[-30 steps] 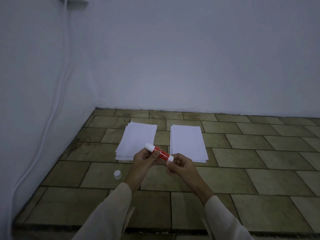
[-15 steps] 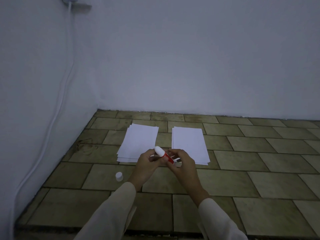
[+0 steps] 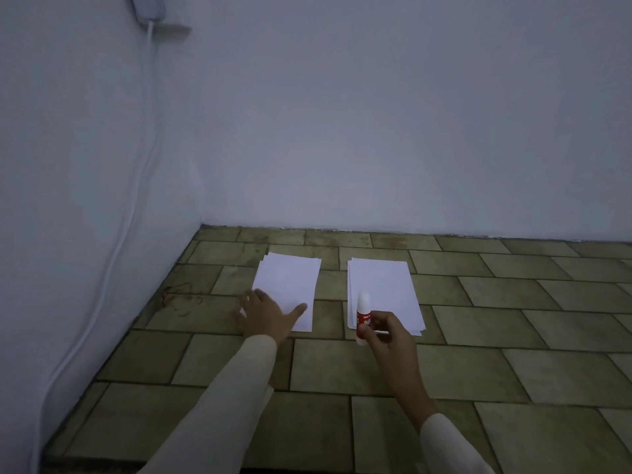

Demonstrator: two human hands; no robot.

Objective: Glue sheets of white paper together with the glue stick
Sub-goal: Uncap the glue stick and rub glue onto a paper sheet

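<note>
left hand (image 3: 265,314) spread flat on near corner of left stack (image 3: 290,280) | right hand (image 3: 386,336) pinches glue stick (image 3: 363,309), upright, tip up | right stack (image 3: 379,282) just beyond it, long axis running away; right hand nearer

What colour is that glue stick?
The glue stick is red with white ends; head view.

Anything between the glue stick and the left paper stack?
Nothing visible. The right hand holds the glue stick over the right stack; only bare floor separates it from the left stack, whose near corner the left hand covers.
</note>
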